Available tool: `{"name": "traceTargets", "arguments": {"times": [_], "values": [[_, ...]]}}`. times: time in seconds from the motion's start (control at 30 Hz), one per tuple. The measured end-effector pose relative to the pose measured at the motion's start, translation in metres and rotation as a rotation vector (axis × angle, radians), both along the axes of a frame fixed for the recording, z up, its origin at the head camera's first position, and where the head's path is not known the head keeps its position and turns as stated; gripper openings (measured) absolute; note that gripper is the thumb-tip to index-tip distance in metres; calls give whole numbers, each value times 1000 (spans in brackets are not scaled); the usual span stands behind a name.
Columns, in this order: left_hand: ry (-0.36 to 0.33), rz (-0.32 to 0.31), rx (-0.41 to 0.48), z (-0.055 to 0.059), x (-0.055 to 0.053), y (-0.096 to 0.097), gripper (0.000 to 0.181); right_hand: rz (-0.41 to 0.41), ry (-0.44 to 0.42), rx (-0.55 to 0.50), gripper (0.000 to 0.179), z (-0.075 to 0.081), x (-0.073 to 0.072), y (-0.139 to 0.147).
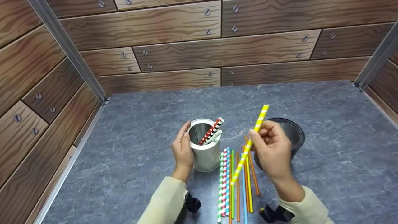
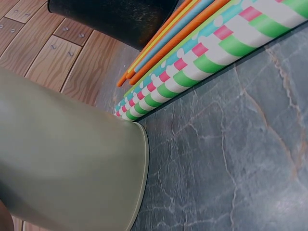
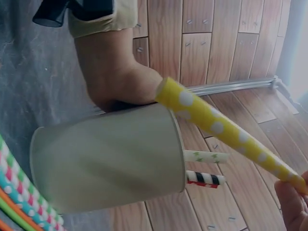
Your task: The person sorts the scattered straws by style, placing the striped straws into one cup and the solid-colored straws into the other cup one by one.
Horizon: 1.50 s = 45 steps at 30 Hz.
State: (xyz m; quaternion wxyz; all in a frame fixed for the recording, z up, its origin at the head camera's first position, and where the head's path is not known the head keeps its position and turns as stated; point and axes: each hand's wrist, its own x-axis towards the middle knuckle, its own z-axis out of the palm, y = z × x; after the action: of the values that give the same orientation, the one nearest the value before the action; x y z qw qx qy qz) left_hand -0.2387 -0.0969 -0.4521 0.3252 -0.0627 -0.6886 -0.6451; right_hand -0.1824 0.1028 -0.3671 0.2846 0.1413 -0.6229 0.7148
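My left hand (image 1: 182, 152) holds the left side of an upright pale cup (image 1: 206, 160), thumb near the rim; its other fingers are partly hidden. Inside lean a red dotted straw (image 1: 209, 133), a black-and-white striped straw (image 1: 217, 127) and a white straw with green stars (image 3: 207, 156). Between thumb and fingers, my right hand (image 1: 273, 151) pinches a yellow straw with white dots (image 1: 241, 165). It slants in the air, right of the cup, its lower end above straws on the table. In the right wrist view, the yellow straw (image 3: 216, 127) passes in front of the cup's rim.
Loose straws lie side by side right of the cup: a green-striped straw (image 1: 220, 189), a pink-and-white straw (image 1: 224, 186), a blue dotted one (image 1: 228, 174) and several thin coloured ones. A black cup (image 1: 297, 133) stands behind my right hand. Wood-patterned walls (image 1: 177, 25) enclose the grey table (image 1: 124, 155).
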Motion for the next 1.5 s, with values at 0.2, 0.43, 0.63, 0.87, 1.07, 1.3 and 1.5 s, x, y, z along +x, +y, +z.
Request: {"name": "traceTargets", "arguments": {"times": [0.2, 0.43, 0.63, 0.87, 1.07, 1.3, 1.5], "values": [[0, 7, -3, 0, 0, 0, 36, -9, 181, -118, 19, 11, 0, -3], [-4, 4, -6, 0, 0, 0, 35, -60, 353, -287, 24, 18, -1, -11], [-8, -4, -27, 0, 1, 0, 35, -18, 514, -370, 26, 15, -4, -17], [-5, 0, -26, 0, 0, -1, 36, -38, 418, -322, 25, -1, -12, -30], [-10, 4, -26, 0, 0, -1, 36, -81, 338, -195, 20, -18, -25, -35], [1, 5, -36, 1, 0, -1, 36, -119, 306, -87, 31, -29, -37, -41], [-11, 9, -42, 0, 0, -1, 36, -129, 237, 76, 23, -38, -43, -51]]}}
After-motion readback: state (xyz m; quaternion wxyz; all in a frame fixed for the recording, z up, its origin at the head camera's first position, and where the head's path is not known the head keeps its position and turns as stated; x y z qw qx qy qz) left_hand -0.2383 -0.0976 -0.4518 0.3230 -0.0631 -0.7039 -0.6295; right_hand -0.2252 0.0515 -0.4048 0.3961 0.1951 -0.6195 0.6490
